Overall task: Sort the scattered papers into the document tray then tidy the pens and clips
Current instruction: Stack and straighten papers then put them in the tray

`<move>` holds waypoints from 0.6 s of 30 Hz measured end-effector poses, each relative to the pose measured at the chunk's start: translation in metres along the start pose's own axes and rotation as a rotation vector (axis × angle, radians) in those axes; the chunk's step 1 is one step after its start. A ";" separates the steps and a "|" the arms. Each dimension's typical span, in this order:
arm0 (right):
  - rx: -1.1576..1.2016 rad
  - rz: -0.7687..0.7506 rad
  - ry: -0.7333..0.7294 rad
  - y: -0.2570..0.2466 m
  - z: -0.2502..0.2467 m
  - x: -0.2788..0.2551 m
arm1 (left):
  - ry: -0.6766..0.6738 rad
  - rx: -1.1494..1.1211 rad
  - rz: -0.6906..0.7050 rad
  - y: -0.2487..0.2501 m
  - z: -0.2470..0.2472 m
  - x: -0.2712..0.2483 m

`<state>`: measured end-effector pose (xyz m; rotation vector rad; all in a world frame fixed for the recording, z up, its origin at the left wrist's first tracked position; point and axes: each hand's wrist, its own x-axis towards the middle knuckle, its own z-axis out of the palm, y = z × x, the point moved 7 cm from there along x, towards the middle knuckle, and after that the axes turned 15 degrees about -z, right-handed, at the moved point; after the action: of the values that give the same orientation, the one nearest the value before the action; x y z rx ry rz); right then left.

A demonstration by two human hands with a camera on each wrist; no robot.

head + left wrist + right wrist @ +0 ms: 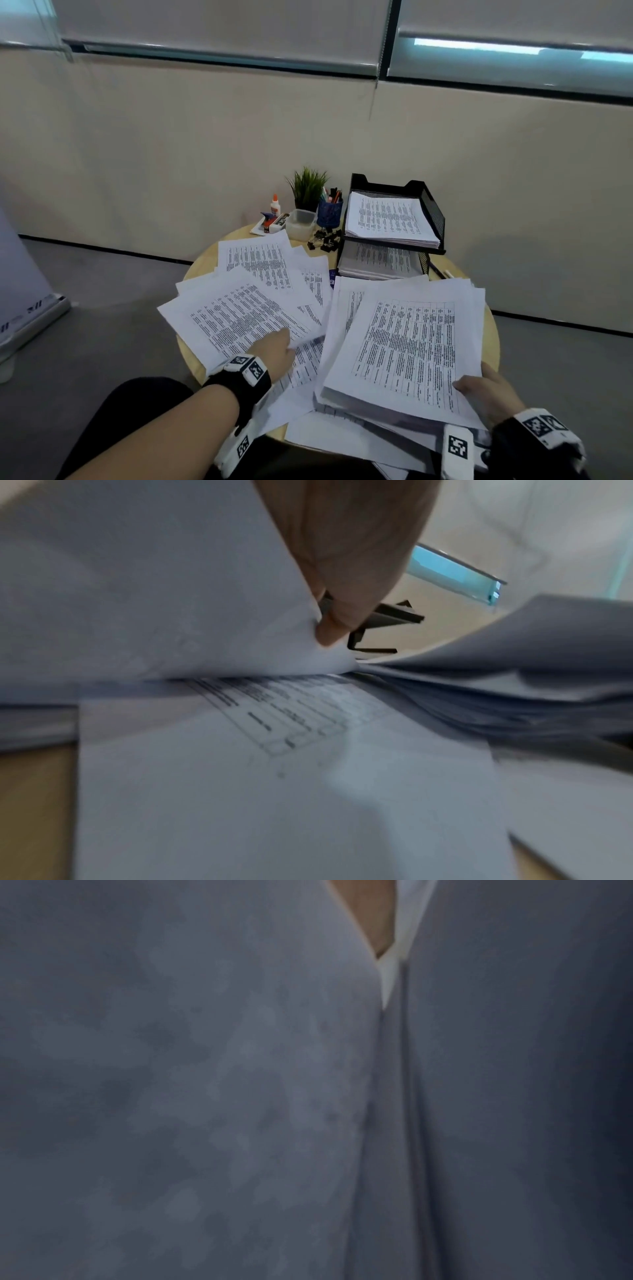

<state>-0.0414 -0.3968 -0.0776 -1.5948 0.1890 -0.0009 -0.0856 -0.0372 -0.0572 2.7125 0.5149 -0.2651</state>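
Two hands work the papers on the round table [197, 274]. At seven o'clock the left hand [274, 353] pinches a loose sheet [239, 315] by its edge; at five o'clock the right hand [486, 394] grips a thick stack [407, 346] (thumb on top). At one o'clock stands the tray [433, 212], pens [332, 195] and clips [325, 240] beside it.

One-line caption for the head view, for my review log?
Left hand pinches loose sheets; right hand grips paper stack before document tray.

White papers [246, 318] – black print, black tray [432, 209]
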 end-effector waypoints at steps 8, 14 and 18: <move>-0.017 0.009 -0.028 0.007 0.015 -0.004 | 0.056 -0.321 0.161 0.035 -0.027 -0.017; -0.005 0.045 -0.072 0.026 0.044 -0.009 | -0.027 -0.264 0.343 0.072 -0.010 -0.034; -0.011 0.090 -0.120 0.032 0.054 -0.007 | -0.158 -0.100 0.425 0.084 0.020 -0.048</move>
<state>-0.0456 -0.3430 -0.1100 -1.5906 0.1675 0.1657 -0.0995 -0.1334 -0.0370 2.5943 -0.0931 -0.3232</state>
